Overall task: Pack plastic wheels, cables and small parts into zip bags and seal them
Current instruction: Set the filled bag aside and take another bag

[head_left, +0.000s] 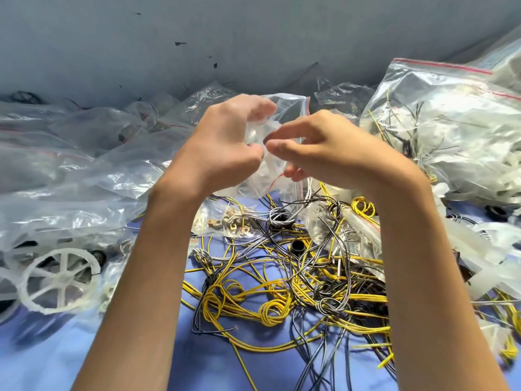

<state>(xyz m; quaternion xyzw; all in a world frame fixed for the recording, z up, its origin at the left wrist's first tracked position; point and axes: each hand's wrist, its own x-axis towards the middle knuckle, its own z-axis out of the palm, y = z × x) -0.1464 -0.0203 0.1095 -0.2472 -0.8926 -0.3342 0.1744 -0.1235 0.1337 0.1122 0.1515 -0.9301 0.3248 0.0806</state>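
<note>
Zip bag, small and clear with a red line along its mouth, is held up between both hands above the table, with whitish plastic pieces bunched inside it (too crumpled to tell apart). The left hand curls its fingers round the bag's left side, thumb pressed in at the front. The right hand pinches the near edge with its thumb, forefinger reaching over and the other fingers curled behind. Below the wrists lie small metal parts, then a tangle of yellow, black and grey cables on the blue cloth. A white spoked plastic wheel lies at the left beside a heap of crumpled clear bags. A big stuffed bag sits at the right.
</note>
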